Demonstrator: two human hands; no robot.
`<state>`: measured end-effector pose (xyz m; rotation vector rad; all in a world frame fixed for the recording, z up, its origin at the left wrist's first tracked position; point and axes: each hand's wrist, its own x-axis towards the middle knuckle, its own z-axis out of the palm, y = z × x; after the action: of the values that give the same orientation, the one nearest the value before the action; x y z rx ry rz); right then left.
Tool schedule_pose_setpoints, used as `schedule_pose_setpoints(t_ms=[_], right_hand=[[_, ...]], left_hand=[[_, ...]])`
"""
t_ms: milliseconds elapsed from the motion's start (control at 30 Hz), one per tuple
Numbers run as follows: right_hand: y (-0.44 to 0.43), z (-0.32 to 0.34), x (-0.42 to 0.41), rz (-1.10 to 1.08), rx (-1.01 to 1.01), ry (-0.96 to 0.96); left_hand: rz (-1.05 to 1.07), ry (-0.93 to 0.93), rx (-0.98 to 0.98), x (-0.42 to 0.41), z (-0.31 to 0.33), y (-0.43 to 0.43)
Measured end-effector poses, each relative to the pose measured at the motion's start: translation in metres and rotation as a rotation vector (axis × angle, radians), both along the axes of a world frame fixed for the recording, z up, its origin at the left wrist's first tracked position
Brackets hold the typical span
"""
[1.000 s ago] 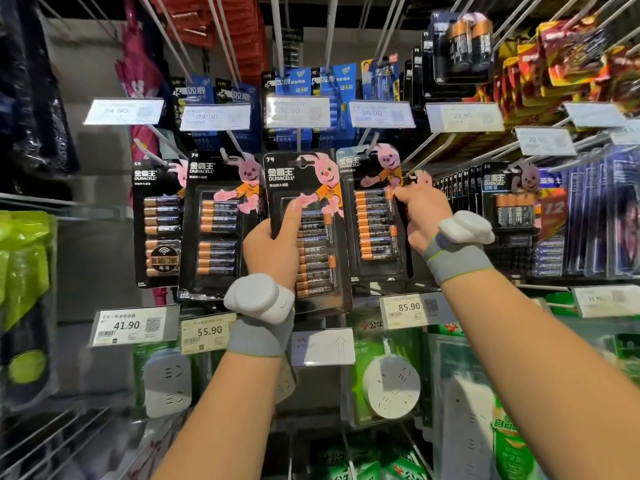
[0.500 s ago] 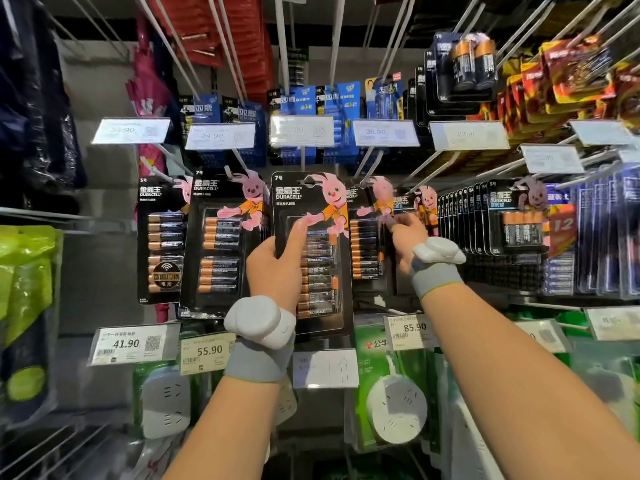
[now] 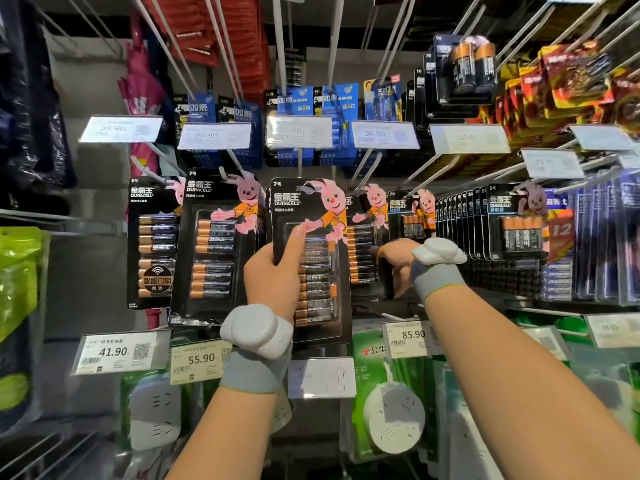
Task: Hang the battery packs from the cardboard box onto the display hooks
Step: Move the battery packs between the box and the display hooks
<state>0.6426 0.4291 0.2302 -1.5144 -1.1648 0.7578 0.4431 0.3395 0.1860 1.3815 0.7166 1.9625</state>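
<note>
The right hand [image 3: 398, 261] has dropped from the top of the hung pack [image 3: 363, 237], now dangling on its hook [image 3: 365, 169] at right, so that one seems done; I cannot tell whether its fingers grip anything. The left hand [image 3: 273, 275] grips the next pack [image 3: 311, 216] upright at centre, thumb [image 3: 298, 237] in front, fingers behind, not yet hooked.

There are two bare hands, the left hand [image 3: 273, 275] and the right hand [image 3: 398, 261]. Two white plastic wrist gadgets on grey bands [image 3: 256, 329] sit on them, one each. Four big black card battery packs with pink bunnies [image 3: 214, 251] show their fronts: one held pack [image 3: 318, 271] and three hanging. Two small black battery packs [image 3: 516, 226] show fronts too. Three white price tags [image 3: 114, 353] down low have numbers I can read. There is one white card with an arrow [image 3: 325, 377].
</note>
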Motion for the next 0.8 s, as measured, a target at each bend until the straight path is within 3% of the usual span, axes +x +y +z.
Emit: schedule_pose_setpoints(t_ms=[100, 600, 800], right_hand=[[0.001, 0.009, -0.005, 0.006, 0.092, -0.108], [0.038, 0.004, -0.002, 0.08, 0.071, -0.183], [0.047, 0.007, -0.006, -0.019, 0.065, -0.299]], left_hand=[[0.0, -0.003, -0.008, -0.001, 0.001, 0.002], [0.016, 0.04, 0.074, 0.0, 0.01, 0.011], [-0.026, 0.056, 0.056, 0.001, 0.007, 0.013]])
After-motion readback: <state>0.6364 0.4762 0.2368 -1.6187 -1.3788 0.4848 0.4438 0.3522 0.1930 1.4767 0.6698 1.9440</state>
